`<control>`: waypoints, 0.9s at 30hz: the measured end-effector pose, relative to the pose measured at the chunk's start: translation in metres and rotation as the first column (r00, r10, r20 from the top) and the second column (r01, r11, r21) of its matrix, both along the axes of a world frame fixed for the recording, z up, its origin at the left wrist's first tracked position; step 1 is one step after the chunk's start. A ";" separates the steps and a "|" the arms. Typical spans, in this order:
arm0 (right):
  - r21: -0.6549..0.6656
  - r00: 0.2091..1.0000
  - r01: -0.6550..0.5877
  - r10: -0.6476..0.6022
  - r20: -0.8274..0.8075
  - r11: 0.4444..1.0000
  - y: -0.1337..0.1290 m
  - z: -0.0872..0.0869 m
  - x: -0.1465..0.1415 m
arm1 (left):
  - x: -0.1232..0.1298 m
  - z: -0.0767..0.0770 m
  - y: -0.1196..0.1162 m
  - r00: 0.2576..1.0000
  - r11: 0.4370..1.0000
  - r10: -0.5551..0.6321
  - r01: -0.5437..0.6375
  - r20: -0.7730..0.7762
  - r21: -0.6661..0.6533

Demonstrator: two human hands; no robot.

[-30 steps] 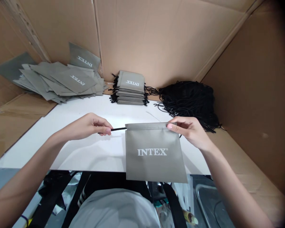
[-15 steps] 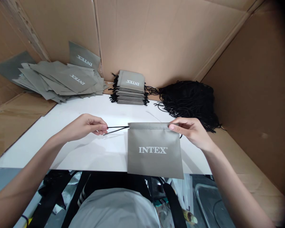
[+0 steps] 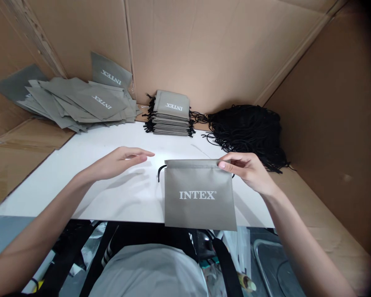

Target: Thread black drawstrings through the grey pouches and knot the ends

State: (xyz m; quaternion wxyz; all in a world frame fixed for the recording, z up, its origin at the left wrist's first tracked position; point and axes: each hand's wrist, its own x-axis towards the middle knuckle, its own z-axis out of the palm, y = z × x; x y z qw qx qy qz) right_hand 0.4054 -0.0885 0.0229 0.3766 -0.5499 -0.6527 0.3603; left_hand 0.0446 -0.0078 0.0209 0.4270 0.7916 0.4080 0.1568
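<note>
Since the earlier frame, the left hand [image 3: 120,163] has let go of the black cord [image 3: 160,171]; its fingers stand apart. Cord droops from the upper left corner of the grey pouch [image 3: 200,212]. Right hand [image 3: 249,171] pinches the pouch's upper right, at the near edge of the worktop [image 3: 185,146].

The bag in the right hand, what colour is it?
The bag is brownish grey with white letters; the head view shows it best.

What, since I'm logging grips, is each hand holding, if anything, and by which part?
The right hand pinches the gray INTEX drawstring pouch by its top hem, near the right corner; the left hand holds nothing.
</note>
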 end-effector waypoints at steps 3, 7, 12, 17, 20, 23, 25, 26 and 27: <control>0.002 1.000 -0.020 0.020 -0.006 1.000 0.001 0.001 -0.002 | 0.021 0.004 0.001 0.983 0.980 -0.152 0.164 0.100 -0.117; 0.015 1.000 -0.014 0.014 0.006 1.000 -0.001 0.003 -0.002 | 0.036 0.006 0.004 0.946 0.916 -0.297 0.320 0.127 -0.240; 0.023 0.998 0.030 -0.031 0.058 0.999 -0.005 0.002 0.006 | 0.031 0.002 0.006 0.975 0.948 -0.195 0.215 0.103 -0.237; 0.020 0.995 0.073 -0.074 0.065 0.997 -0.010 -0.004 0.017 | 0.017 0.001 0.001 0.998 0.994 -0.053 0.055 0.025 -0.097; 0.007 0.993 0.090 -0.090 0.078 0.996 -0.013 -0.008 0.024 | 0.009 0.000 -0.004 0.999 0.999 0.034 -0.036 0.037 0.033; -0.005 0.993 0.093 -0.093 0.074 0.996 -0.017 -0.011 0.030 | 0.004 -0.002 -0.009 0.991 0.982 0.111 -0.122 0.077 0.145; -0.011 0.994 0.089 -0.088 0.068 0.996 -0.018 -0.013 0.032 | 0.002 -0.003 -0.011 0.983 0.967 0.151 -0.169 0.102 0.193; -0.018 0.994 0.083 -0.082 0.066 0.996 -0.018 -0.014 0.033 | 0.002 -0.003 -0.012 0.979 0.960 0.167 -0.188 0.115 0.207; -0.024 0.995 0.078 -0.076 0.061 0.997 -0.018 -0.014 0.033 | 0.001 -0.003 -0.012 0.976 0.956 0.178 -0.202 0.128 0.212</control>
